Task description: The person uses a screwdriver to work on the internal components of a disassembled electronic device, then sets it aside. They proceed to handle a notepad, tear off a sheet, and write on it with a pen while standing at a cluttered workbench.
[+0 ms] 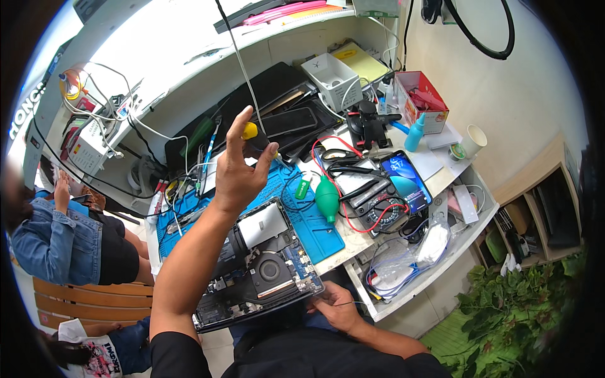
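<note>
An opened laptop [271,271] lies tilted at the near edge of the bench, its inside bare, with a round fan, a green-blue circuit board and a silver plate showing. My left hand [236,173] is raised above its far side, fingers curled round a yellow-and-black screwdriver [251,131]; the tool's tip is not clear to see. At the laptop's near right corner my right hand [340,307] grips the edge, some fingers hidden beneath it. Under and beyond the laptop spreads a blue work mat [318,242].
A green air blower [328,199], a lit phone [405,179], a multimeter [386,214] with red leads and a blue bottle [415,133] crowd the right side. An open drawer [435,271] holds cables. Two people sit at the left, one in a denim jacket [47,236].
</note>
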### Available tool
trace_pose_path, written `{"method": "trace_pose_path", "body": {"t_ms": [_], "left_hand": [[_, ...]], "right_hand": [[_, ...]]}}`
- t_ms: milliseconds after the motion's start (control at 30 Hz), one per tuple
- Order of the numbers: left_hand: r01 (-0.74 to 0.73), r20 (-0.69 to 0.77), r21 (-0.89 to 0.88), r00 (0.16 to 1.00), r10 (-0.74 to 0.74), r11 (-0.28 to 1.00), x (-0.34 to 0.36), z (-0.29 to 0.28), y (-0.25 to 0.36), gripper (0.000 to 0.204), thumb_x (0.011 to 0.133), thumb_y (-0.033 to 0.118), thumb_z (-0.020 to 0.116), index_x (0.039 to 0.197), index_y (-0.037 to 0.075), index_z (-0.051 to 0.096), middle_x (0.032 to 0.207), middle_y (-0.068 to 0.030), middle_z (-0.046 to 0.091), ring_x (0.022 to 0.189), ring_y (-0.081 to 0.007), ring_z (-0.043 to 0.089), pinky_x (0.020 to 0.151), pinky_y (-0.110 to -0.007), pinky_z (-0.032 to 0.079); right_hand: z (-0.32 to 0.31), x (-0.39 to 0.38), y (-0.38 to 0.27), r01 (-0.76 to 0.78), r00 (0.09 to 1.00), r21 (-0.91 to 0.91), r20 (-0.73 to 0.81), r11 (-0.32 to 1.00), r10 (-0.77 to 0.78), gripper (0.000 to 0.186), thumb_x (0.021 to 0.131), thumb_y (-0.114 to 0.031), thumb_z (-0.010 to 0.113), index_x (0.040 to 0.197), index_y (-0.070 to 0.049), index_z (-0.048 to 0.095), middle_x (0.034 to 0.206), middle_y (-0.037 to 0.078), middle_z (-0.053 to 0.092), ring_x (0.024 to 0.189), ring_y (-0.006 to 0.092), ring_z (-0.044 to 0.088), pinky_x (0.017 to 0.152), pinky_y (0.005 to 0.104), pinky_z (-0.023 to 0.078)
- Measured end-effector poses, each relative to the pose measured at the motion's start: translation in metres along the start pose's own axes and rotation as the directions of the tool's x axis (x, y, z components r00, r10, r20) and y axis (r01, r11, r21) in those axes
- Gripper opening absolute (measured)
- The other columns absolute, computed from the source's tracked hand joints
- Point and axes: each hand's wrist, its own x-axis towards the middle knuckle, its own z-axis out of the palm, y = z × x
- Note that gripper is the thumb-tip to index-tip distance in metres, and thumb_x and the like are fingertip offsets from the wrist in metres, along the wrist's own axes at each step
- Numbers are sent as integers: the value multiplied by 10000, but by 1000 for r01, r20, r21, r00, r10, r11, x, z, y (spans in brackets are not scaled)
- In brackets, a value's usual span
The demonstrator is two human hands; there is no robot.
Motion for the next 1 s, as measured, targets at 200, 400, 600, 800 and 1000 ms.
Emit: {"method": "trace_pose_path", "body": {"t_ms": [200, 400, 600, 800, 1000], "left_hand": [[-61, 15, 70, 998, 60, 996, 2, 2, -3, 825, 950, 73, 839, 1639, 87, 385, 1372, -229, 677, 904, -238, 782, 787, -349, 653], [-21, 38, 76, 999, 19, 997, 3, 2, -5, 810, 948, 88, 842, 1631, 83, 407, 1501, -219, 626, 1218, -324, 733, 996, -422, 612], [120, 26, -13, 993, -119, 993, -2, -9, -2, 801, 988, 110, 821, 1660, 110, 385, 1520, -196, 618, 1088, -231, 746, 994, -392, 591], [92, -9, -21, 996, -92, 996, -3, -16, -5, 763, 1047, 85, 754, 1688, 113, 342, 1278, -157, 690, 1062, -182, 732, 998, -352, 584], [101, -39, -121, 994, -107, 987, -4, -37, 6, 793, 1030, 46, 759, 1688, 107, 321, 1182, -137, 709, 1010, -190, 755, 945, -345, 612]], "right_hand": [[-6, 1, 9, -25, 999, 5, -27, 1000, 26, 230, 1058, 31, 646, 1288, 15, 639, 1078, 81, 745, 953, 133, 749, 839, 296, 647], [-7, 1, 6, -18, 999, -52, -51, 998, 15, 236, 1088, -46, 644, 1317, 9, 630, 1104, 77, 738, 945, 131, 744, 825, 307, 639], [0, 6, 6, -21, 1000, -47, -17, 999, 20, 253, 1060, -30, 644, 1312, -11, 645, 1064, 40, 724, 913, 105, 729, 769, 293, 635], [4, -4, 0, 22, 1000, -32, -12, 999, -22, 280, 1054, -61, 670, 1330, -33, 634, 1035, 18, 714, 872, 86, 701, 737, 276, 619], [10, -2, -13, 79, 997, -12, 8, 997, -79, 286, 1063, -71, 678, 1343, -42, 623, 1026, 5, 704, 871, 76, 684, 719, 272, 611]]}}
